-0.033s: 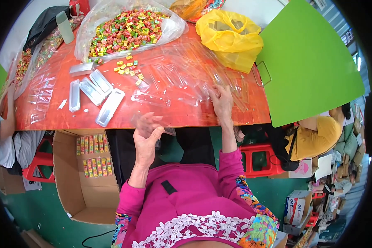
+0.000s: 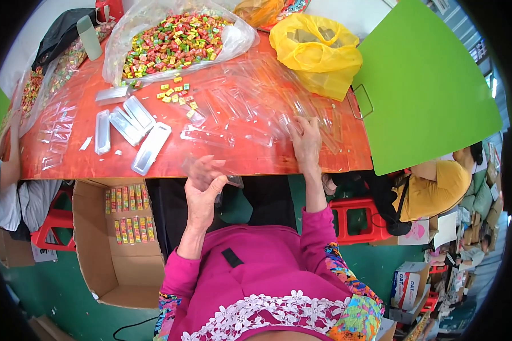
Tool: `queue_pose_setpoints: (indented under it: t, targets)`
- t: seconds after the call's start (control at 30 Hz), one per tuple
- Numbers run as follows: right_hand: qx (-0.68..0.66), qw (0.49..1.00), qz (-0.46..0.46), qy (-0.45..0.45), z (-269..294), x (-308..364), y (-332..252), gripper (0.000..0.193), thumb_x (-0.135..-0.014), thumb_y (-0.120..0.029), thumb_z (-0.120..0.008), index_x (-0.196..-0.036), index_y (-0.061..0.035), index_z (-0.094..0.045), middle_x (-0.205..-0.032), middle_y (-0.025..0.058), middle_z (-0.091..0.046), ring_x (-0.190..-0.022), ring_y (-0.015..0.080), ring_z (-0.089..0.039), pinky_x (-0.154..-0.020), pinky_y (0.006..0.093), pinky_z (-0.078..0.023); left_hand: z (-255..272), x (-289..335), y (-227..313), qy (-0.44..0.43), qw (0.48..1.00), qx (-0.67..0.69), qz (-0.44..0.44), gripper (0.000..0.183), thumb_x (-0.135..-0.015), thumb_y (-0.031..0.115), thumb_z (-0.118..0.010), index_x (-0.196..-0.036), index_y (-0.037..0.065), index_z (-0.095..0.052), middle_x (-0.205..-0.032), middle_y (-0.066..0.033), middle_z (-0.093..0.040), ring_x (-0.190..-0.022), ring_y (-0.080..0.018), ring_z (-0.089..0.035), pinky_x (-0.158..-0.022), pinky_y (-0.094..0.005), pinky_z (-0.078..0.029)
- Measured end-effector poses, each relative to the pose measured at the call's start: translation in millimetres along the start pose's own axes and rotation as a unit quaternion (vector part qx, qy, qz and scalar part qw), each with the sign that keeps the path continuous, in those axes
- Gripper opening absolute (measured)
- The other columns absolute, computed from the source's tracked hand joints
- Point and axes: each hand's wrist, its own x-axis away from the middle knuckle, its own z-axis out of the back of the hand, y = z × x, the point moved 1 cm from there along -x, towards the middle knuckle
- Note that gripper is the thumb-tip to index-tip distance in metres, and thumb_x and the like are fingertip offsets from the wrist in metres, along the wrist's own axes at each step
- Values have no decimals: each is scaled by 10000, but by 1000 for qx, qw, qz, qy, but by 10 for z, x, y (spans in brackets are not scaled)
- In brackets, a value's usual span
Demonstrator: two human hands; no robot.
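Note:
My left hand is at the table's front edge, its fingers curled around a clear plastic case that is partly hidden by the hand. Further right, my right hand reaches onto the red table, fingers bent down at a spread of clear plastic cases. Its fingertips press together at one of these; the see-through edges make its outline hard to follow. A single clear case lies just beyond my left hand. Left of it sit several silvery clear trays. A few small wrapped candies are scattered behind them.
A large clear bag of wrapped candies stands at the back, beside a yellow plastic bag. A green board borders the right side. Below left, a cardboard box holds filled packs. Co-workers sit at both sides; a red stool is right.

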Motion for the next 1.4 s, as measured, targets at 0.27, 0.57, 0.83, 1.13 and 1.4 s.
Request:
queue_pose_setpoints:
  t: [0.27,0.57,0.83,1.13,1.4]
  targets:
    - [-392,843,-136,-342,365,586,-991,190,-864,-68,-703,-1041,-17,-654,-827,50,-588,-694,121,-545,-624,267,-452,-177,-14,-75,-55,998,22,11,534,-845,-14,-723,-1327,71,-507,-1155,-63,-629,-817,-68,-577,-719,-222,-464]
    - [-274,931,-237,-42,212,265,344,146,-887,-123,-676,-966,0,-669,-698,6,-620,-638,79,-571,-584,250,-457,33,8,193,43,995,-9,86,597,-975,156,-558,-1501,113,-281,-1085,-67,-541,-698,-59,-445,-575,-211,-382]
    - [94,969,-215,-82,221,75,1049,212,-855,-231,-696,-951,-42,-694,-840,138,-655,-730,254,-644,-639,372,-484,147,48,76,-29,991,81,105,406,-989,202,-553,-1358,67,-447,-1047,-70,-577,-944,-146,-587,-831,-362,-533]
    - [-360,869,-45,-336,357,588,-908,196,-882,-114,-695,-1045,-7,-671,-827,76,-598,-728,162,-578,-652,282,-464,-37,76,43,-95,994,10,47,608,-911,56,-665,-1455,63,-392,-1339,-104,-567,-1141,-167,-571,-976,-326,-481]
    - [-289,914,7,-285,270,651,-1250,175,-849,-71,-715,-1008,-3,-686,-810,96,-628,-676,189,-593,-629,292,-474,88,116,70,-52,997,55,17,587,-893,-2,-670,-1415,51,-406,-1286,-115,-578,-1111,-185,-594,-947,-338,-512]
